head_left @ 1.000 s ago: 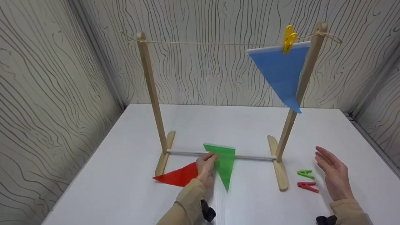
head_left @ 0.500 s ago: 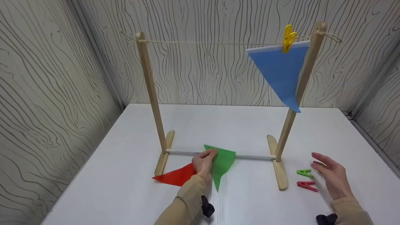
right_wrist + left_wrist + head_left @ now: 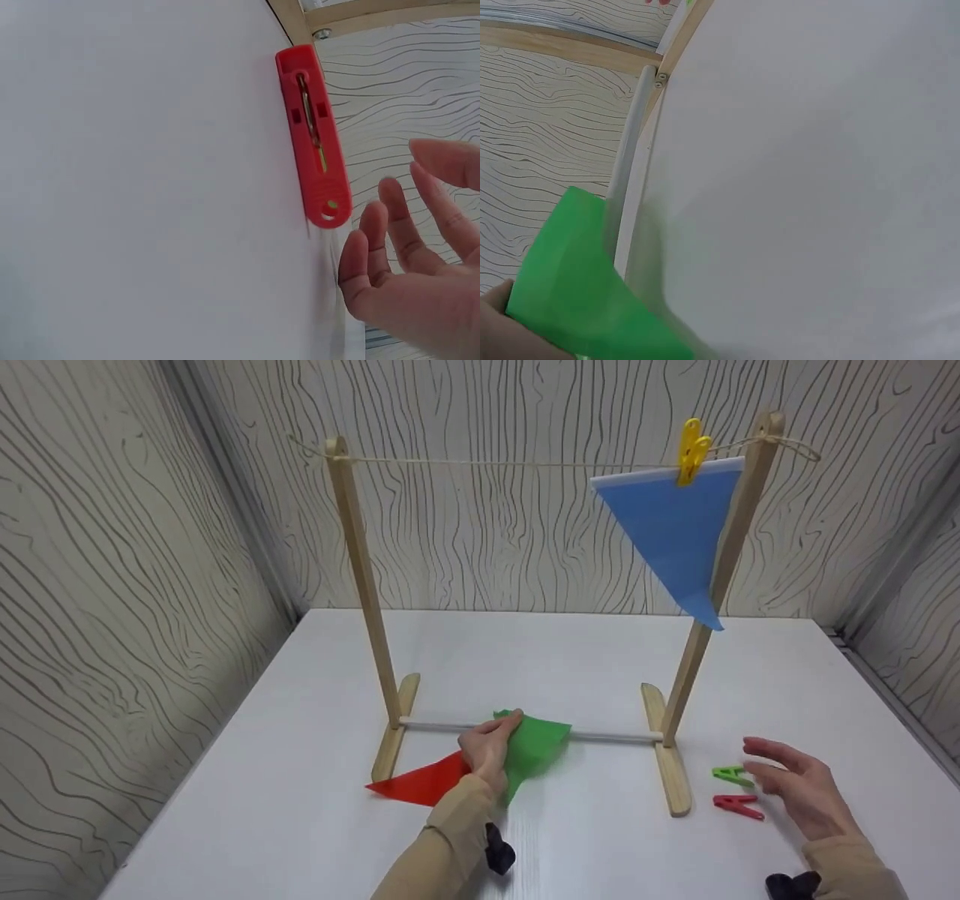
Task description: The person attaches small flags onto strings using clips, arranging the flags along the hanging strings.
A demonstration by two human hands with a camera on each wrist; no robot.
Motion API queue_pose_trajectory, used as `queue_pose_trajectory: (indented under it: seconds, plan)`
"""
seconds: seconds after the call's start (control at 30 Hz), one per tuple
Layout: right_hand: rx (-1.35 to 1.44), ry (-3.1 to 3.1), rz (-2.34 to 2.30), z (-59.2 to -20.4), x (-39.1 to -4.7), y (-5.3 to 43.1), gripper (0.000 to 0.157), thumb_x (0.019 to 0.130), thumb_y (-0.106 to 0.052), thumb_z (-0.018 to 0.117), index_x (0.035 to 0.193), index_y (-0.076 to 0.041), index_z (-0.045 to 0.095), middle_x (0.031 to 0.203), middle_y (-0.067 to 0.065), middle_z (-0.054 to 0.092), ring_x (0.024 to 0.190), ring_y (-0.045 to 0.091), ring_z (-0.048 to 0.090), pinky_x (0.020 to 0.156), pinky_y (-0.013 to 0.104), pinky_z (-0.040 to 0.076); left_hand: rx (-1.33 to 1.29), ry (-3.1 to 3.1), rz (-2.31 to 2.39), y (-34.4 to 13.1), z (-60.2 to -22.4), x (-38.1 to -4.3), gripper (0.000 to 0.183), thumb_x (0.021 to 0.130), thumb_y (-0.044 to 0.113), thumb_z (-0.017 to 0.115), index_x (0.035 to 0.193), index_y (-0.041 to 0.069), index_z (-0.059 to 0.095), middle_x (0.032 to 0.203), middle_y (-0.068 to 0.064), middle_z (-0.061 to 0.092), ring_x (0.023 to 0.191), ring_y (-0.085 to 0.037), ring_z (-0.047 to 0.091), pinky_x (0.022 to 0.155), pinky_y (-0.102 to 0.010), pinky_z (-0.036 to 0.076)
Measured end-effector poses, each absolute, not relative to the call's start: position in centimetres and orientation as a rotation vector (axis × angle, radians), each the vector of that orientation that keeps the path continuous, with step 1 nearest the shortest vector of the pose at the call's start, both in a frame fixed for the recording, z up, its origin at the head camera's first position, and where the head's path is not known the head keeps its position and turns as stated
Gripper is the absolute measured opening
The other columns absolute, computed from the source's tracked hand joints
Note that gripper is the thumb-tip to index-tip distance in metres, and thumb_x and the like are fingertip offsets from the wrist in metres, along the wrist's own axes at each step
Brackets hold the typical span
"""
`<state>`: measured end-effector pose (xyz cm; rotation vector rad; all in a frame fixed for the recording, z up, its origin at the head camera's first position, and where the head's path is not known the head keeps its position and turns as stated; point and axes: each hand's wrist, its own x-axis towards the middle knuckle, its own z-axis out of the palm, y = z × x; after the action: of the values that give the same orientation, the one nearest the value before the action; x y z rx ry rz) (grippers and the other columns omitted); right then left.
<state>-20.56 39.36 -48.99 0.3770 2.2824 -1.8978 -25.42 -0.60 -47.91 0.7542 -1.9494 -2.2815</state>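
Note:
My left hand (image 3: 486,750) pinches a green triangular flag (image 3: 538,742) near its top edge, and the flag is bent and raised a little off the table. In the left wrist view the green flag (image 3: 577,277) curves away from the fingers at the lower left. A red triangular flag (image 3: 424,781) lies partly hidden under the left forearm. My right hand (image 3: 802,787) hovers with loosely bent fingers beside a light green clothespin (image 3: 732,775) and a red clothespin (image 3: 738,805). The right wrist view has the red clothespin (image 3: 315,139) left of the fingertips, apart from them.
A wooden frame with a left post (image 3: 364,585), a right post (image 3: 735,540) and a white bottom rod (image 3: 615,736) stands on the white table (image 3: 480,660). From its string (image 3: 480,463) hangs a blue flag (image 3: 675,532) under a yellow clothespin (image 3: 691,454).
The left hand has gone from resting over the green flag to pinching and lifting it, so its lower tip swings left. The right hand has come down and closer to the light green clothespin.

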Motion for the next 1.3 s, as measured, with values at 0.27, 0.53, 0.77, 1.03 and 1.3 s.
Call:
queue_pose_trajectory:
  seconds: [0.27,0.53,0.77,1.03,1.3]
  plan:
    - [0.372,2.248,-1.790,-49.0,-20.4,40.4,0.022,0.095,-0.025,0.071,0.117,-0.028,0.069,0.098,-0.027,0.065,0.094,0.003,0.055,0.080,0.023,0.051,0.734,-1.903,-2.350,-0.5,-47.8,-25.5,0.027,0.081,0.027,0.085,0.093,0.004,0.077,0.100,-0.008,0.070,0.095,-0.020,0.062,0.092,-0.031,0.056]
    - [0.357,2.281,-1.666,-48.9,-20.4,41.0,0.026,0.097,-0.027,0.069,0.120,-0.016,0.070,0.100,-0.021,0.065,0.090,0.010,0.057,0.080,0.024,0.054,0.610,-1.730,-2.512,-0.5,-47.9,-26.0,0.032,0.081,0.012,0.083,0.107,0.000,0.069,0.093,-0.005,0.070,0.080,-0.012,0.065,0.080,-0.023,0.060]
    - [0.331,2.269,-1.664,-49.2,-20.4,41.0,0.022,0.096,-0.024,0.070,0.117,-0.017,0.071,0.098,-0.019,0.068,0.088,0.009,0.056,0.077,0.024,0.050,0.580,-1.703,-2.554,-0.6,-47.6,-26.3,0.056,0.084,0.006,0.078,0.132,-0.004,0.050,0.119,-0.020,0.069,0.081,-0.010,0.069,0.084,-0.026,0.061]
    - [0.319,2.334,-1.594,-49.3,-20.2,41.1,0.027,0.094,-0.026,0.072,0.119,-0.015,0.072,0.097,-0.022,0.065,0.084,0.010,0.053,0.070,0.024,0.048,0.542,-1.731,-2.569,-0.8,-47.4,-26.5,0.061,0.087,0.011,0.078,0.137,-0.005,0.047,0.105,-0.013,0.071,0.076,-0.007,0.067,0.077,-0.022,0.059]
    - [0.142,2.338,-1.572,-49.2,-19.7,41.3,0.022,0.099,-0.021,0.065,0.119,-0.016,0.071,0.099,-0.023,0.069,0.081,0.009,0.057,0.069,0.023,0.047,0.480,-1.789,-2.546,-0.8,-46.8,-26.6,0.051,0.090,0.017,0.076,0.133,-0.004,0.057,0.088,-0.002,0.067,0.080,-0.008,0.064,0.079,-0.021,0.055]
